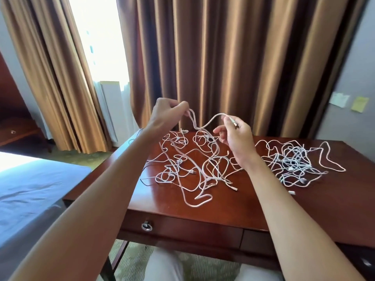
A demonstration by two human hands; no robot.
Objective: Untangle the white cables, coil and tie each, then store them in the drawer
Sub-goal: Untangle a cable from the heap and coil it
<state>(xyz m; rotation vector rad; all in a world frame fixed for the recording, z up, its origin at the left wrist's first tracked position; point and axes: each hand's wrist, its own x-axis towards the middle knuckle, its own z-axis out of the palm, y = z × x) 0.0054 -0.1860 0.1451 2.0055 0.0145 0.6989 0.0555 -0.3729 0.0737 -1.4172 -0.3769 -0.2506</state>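
Left hand (165, 116) pinches a raised bend of one white cable (205, 123); right hand (236, 134) pinches its plug end. Hands apart, level, above the desk (253, 203). The cable sags between them, then drops from the left hand's side into the spread tangle (188, 167) directly below. Second tangle (294, 161) lies rightward. Drawer (182, 228) closed beneath.

- Hidden behind the right hand (236, 136): part of the white cables (203, 165) on the table (304, 201).
- Too tangled to count or trace singly: the heap at right.
- Cut off by the right arm: the drawer (182, 228) front.
- Too small to read: two paper notes (339, 100) on the wall.
- Cropped at the left edge: the bed (30, 189).
- Blown out: the view through the window (97, 37).
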